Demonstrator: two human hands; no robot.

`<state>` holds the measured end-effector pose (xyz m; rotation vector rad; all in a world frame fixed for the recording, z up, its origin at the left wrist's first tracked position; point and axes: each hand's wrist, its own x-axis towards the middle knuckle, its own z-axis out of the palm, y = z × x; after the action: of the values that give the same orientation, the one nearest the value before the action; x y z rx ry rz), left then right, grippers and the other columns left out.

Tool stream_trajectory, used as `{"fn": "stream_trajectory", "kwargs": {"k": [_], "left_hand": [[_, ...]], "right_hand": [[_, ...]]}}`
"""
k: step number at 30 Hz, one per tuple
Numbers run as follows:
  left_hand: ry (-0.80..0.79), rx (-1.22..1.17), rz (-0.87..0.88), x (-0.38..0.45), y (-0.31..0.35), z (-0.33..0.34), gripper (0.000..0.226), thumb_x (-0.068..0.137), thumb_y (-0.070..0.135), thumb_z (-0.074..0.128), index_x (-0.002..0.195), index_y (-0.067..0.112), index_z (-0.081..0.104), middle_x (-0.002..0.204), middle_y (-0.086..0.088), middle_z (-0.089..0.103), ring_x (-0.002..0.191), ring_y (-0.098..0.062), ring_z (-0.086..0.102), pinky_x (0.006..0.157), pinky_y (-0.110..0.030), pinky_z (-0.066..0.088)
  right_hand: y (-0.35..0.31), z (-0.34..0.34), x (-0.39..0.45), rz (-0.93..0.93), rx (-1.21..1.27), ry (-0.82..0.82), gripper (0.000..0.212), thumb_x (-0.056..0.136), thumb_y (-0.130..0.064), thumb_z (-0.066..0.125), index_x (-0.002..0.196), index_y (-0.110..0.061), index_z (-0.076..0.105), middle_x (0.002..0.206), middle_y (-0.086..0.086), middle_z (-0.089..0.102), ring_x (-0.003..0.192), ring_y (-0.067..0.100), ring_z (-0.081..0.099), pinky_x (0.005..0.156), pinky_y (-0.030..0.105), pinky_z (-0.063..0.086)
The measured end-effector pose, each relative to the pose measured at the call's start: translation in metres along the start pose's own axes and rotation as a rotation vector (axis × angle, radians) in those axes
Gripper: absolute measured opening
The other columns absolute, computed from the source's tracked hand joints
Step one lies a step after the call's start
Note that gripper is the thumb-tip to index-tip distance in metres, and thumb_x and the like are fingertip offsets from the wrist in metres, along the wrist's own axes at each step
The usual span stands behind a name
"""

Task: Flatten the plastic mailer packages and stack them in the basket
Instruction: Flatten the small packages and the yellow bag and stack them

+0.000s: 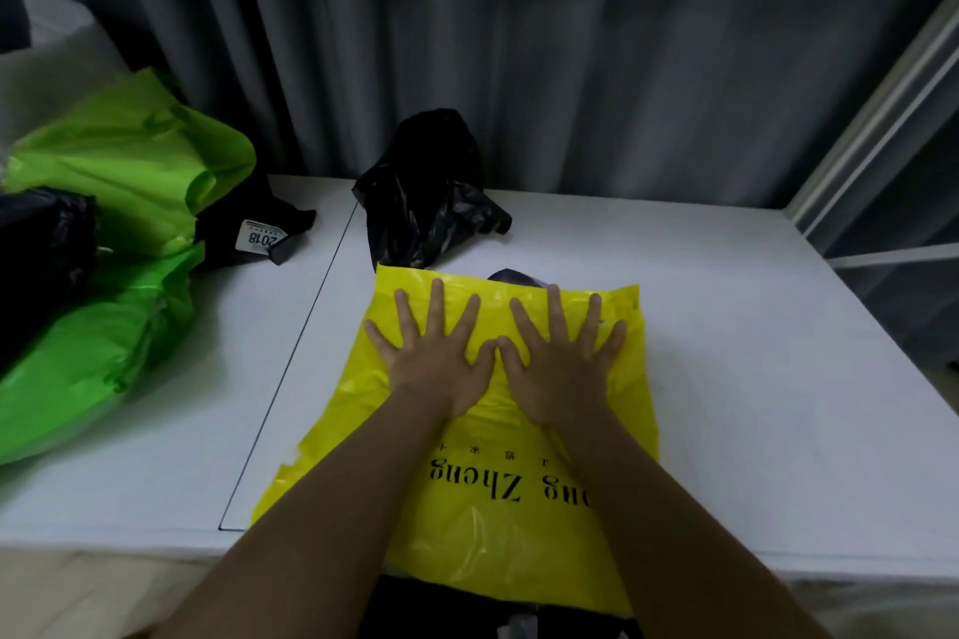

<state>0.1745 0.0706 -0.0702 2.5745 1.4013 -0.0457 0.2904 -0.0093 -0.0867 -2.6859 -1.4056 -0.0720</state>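
Pressing flat, both hands pin yellow mailer overhanging table edge

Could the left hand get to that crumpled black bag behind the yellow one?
Probably yes. The left hand lies flat and open on the yellow bag, holding nothing, and the black bag sits just beyond its fingertips with only bare table between.

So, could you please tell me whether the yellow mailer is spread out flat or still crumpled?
Spread flat: the yellow mailer lies open on the white table, with the left hand and right hand pressing down, fingers splayed.
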Motion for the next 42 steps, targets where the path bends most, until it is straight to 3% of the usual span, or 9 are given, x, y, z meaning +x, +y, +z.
{"fn": "stream_trajectory", "kwargs": {"k": [3,11,14,19,24,30,33,42], "left_hand": [[-0.012,-0.038,-0.020,0.001,0.000,0.004,0.063,0.091,0.069,0.013,0.146,0.050,-0.010,0.156,0.004,-0.028,0.141,-0.036,-0.028,0.105,-0.071,-0.012],[-0.044,-0.014,-0.027,0.004,0.000,0.006,0.063,0.091,0.069,0.011,0.146,0.050,-0.012,0.158,0.002,-0.024,0.142,-0.037,-0.025,0.105,-0.072,-0.011],[-0.119,-0.014,-0.032,0.004,0.000,0.001,0.064,0.090,0.072,0.009,0.146,0.050,-0.012,0.158,0.002,-0.024,0.142,-0.037,-0.026,0.105,-0.071,-0.012],[-0.275,-0.044,0.002,-0.014,-0.003,-0.031,0.066,0.088,0.075,0.011,0.148,0.050,-0.002,0.157,0.000,-0.025,0.141,-0.035,-0.028,0.107,-0.067,-0.017],[-0.222,0.064,0.121,-0.080,-0.014,-0.029,0.065,0.090,0.073,0.016,0.147,0.051,-0.005,0.156,0.004,-0.028,0.140,-0.034,-0.032,0.106,-0.068,-0.017],[-0.047,-0.041,0.140,-0.099,-0.035,0.004,0.065,0.088,0.073,0.015,0.147,0.052,-0.003,0.159,0.005,-0.020,0.142,-0.032,-0.027,0.108,-0.068,-0.011],[0.031,-0.046,0.132,-0.101,-0.034,0.013,0.061,0.091,0.069,0.014,0.148,0.050,0.000,0.160,0.004,-0.017,0.143,-0.032,-0.024,0.110,-0.067,-0.008],[0.058,-0.070,0.134,-0.104,-0.038,0.015,0.060,0.093,0.067,0.016,0.149,0.049,0.004,0.160,0.004,-0.015,0.144,-0.031,-0.024,0.111,-0.065,-0.009]], "right_hand": [[0.000,0.004,0.001,0.021,0.029,0.008,0.074,0.077,-0.071,-0.005,0.148,-0.051,0.009,0.162,-0.006,-0.009,0.143,0.042,-0.019,0.105,0.062,-0.022],[0.001,0.006,0.004,0.023,0.030,-0.032,0.059,0.091,-0.068,0.014,0.147,-0.052,0.009,0.162,-0.006,-0.006,0.144,0.044,-0.012,0.108,0.064,-0.016],[0.000,0.004,0.004,0.037,0.045,-0.080,0.057,0.094,-0.066,0.021,0.148,-0.051,0.008,0.162,-0.006,-0.006,0.144,0.043,-0.013,0.108,0.064,-0.016],[0.000,-0.007,0.009,0.058,0.063,-0.177,0.059,0.094,-0.068,0.017,0.148,-0.051,0.004,0.161,-0.006,-0.010,0.144,0.042,-0.016,0.107,0.063,-0.019],[-0.006,-0.038,0.005,0.030,0.064,-0.341,0.065,0.091,-0.073,0.018,0.148,-0.050,-0.001,0.160,-0.004,-0.019,0.143,0.040,-0.021,0.108,0.065,-0.016],[0.000,-0.074,-0.075,-0.076,0.095,-0.338,0.079,0.077,-0.087,0.021,0.146,-0.056,-0.002,0.157,-0.007,-0.027,0.140,0.036,-0.031,0.107,0.066,-0.018],[0.011,-0.054,-0.112,-0.076,0.080,-0.322,0.079,0.078,-0.085,0.021,0.146,-0.056,-0.005,0.158,-0.006,-0.025,0.142,0.037,-0.026,0.110,0.065,-0.014],[0.009,-0.019,-0.125,-0.052,0.114,-0.132,0.083,0.073,-0.089,0.014,0.147,-0.054,0.002,0.162,-0.002,-0.007,0.146,0.038,-0.010,0.113,0.064,-0.002]]}}
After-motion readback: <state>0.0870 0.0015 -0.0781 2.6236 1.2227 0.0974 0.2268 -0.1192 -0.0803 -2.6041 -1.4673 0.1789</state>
